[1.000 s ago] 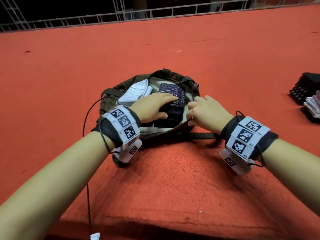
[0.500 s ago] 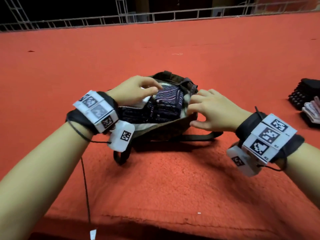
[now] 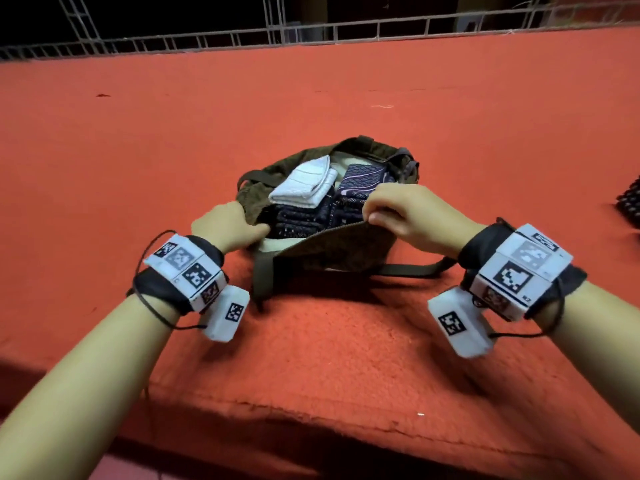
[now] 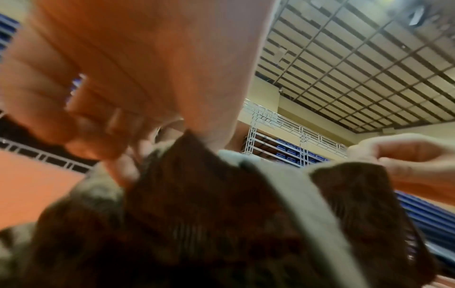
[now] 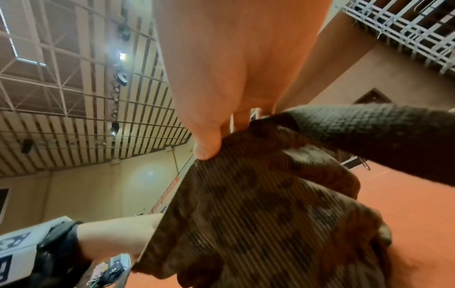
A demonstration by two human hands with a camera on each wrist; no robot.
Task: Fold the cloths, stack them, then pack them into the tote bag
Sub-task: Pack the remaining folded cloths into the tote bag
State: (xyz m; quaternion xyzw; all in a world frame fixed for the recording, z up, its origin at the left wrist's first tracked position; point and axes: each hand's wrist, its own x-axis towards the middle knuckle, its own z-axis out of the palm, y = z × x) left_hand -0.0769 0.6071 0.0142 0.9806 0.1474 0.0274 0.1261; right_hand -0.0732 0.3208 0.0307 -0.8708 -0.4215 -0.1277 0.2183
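Note:
A dark olive corduroy tote bag point(image 3: 346, 252) stands open on the red carpet. Inside lie folded dark patterned cloths point(image 3: 304, 221) with a folded white cloth point(image 3: 304, 185) on top at the left and a navy patterned cloth point(image 3: 360, 178) at the right. My left hand point(image 3: 230, 226) grips the near-left rim of the tote bag point(image 4: 221, 204). My right hand point(image 3: 391, 211) pinches the near-right rim between thumb and fingers; the right wrist view shows the thumb point(image 5: 206, 144) pressed on the ribbed tote bag point(image 5: 258, 214).
The bag's straps point(image 3: 408, 270) trail on the carpet to the right and a loop hangs at the near left. A black studded object point(image 3: 628, 206) lies at the far right edge. A metal railing point(image 3: 311, 32) runs along the back. The platform edge drops off near me.
My left hand has come off the cloths and taken the bag's near-left rim. My right hand has closed on the near-right rim and raised it. The white cloth now shows.

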